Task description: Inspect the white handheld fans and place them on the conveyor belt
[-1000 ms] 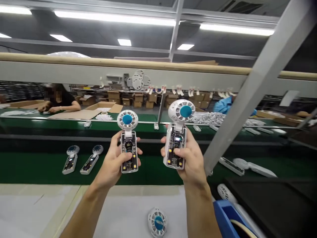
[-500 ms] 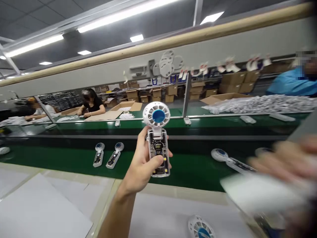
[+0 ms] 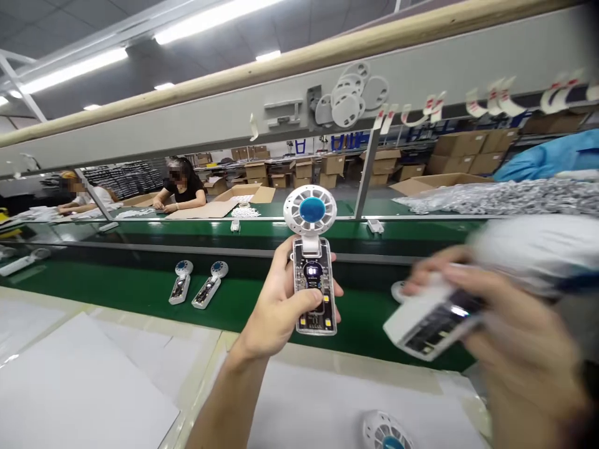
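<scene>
Upright in my left hand [image 3: 276, 305] is a handheld fan [image 3: 309, 212] with a white round head, a blue centre and a clear handle showing a black circuit board. My thumb presses on the front of the handle, and a small display there is lit. On the right, my right hand [image 3: 510, 318] grips a second handheld fan [image 3: 430, 330], tilted and blurred, with its white head up by the wrist and a light glowing on its board. A third fan [image 3: 386, 430] lies on the white bench sheet, cut off by the lower edge.
A green conveyor belt [image 3: 131, 284] runs across, with two fans [image 3: 200, 284] lying on it at left. Above hangs a grey beam [image 3: 187, 131] with white discs [image 3: 349, 93] and tape strips. Bagged white parts [image 3: 468, 198] and cartons [image 3: 456, 146] lie beyond. Co-workers [image 3: 182, 187] sit opposite.
My right hand has moved up and left, bringing its fan into clearer view. The display on the left-hand fan has changed to brighter white. The whole view has shifted slightly.
</scene>
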Tool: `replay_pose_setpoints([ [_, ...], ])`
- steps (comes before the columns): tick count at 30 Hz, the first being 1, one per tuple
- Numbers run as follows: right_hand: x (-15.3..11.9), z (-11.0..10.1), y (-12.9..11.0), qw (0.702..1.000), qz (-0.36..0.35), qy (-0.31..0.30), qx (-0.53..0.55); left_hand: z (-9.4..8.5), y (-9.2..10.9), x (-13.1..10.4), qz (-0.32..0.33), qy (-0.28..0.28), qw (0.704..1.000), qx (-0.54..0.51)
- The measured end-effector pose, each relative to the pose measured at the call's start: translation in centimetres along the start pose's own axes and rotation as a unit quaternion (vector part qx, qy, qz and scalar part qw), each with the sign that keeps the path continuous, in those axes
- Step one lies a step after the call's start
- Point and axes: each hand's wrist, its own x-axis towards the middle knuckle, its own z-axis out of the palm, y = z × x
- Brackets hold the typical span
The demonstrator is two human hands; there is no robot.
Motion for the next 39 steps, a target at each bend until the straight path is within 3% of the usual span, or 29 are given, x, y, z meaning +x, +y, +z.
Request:
replay_pose_setpoints([
  [2, 1.6, 1.8, 2.0, 0.987, 0.064, 0.003, -0.147, 0.0, 0.2, 0.0, 0.005, 0.005, 1.000, 0.003],
  [4, 2.7, 3.8, 5.0, 0.956, 0.117, -0.016, -0.269, 0.1, 0.4, 0.0, 0.003, 0.016, 1.000, 0.000],
  [8, 2.8, 7.1, 11.0, 0.925, 0.153, -0.090, -0.337, 0.2, 0.8, 0.0, -0.019, 0.028, 0.999, -0.007],
  [11, 2.3, 7.8, 13.0, 0.899, 0.158, -0.137, -0.385, 0.3, 0.7, 0.0, -0.011, 0.036, 0.999, -0.011],
  [14, 2.7, 6.1, 12.8, 0.871, 0.152, -0.162, -0.439, 0.3, 0.6, -0.1, -0.009, 0.044, 0.999, -0.009],
  [17, 4.0, 2.5, 11.8, 0.831, 0.172, -0.130, -0.512, 0.4, 0.4, -0.2, -0.009, 0.039, 0.999, -0.008],
  [21, 5.1, -2.2, 12.0, 0.748, 0.301, -0.104, -0.582, 0.5, 0.0, 0.0, -0.006, 0.034, 0.999, -0.029],
  [24, 5.1, -3.8, 13.2, 0.717, 0.363, -0.125, -0.581, 0.6, -0.2, 0.2, -0.013, 0.022, 0.998, -0.053],
  [28, 5.0, -3.7, 14.3, 0.749, 0.371, -0.142, -0.530, 1.0, -0.3, 0.3, -0.016, 0.020, 0.997, -0.072],
  [32, 5.2, -2.4, 13.9, 0.845, 0.328, -0.109, -0.408, 1.3, -0.5, 0.4, -0.021, 0.023, 0.997, -0.074],
  [36, 5.3, -0.3, 11.6, 0.941, 0.263, -0.034, -0.209, 1.6, -0.6, 0.4, -0.027, 0.034, 0.996, -0.076],
  [39, 4.8, 1.1, 8.5, 0.966, 0.255, -0.020, -0.047, 1.9, -0.8, 0.4, -0.024, 0.040, 0.997, -0.066],
])
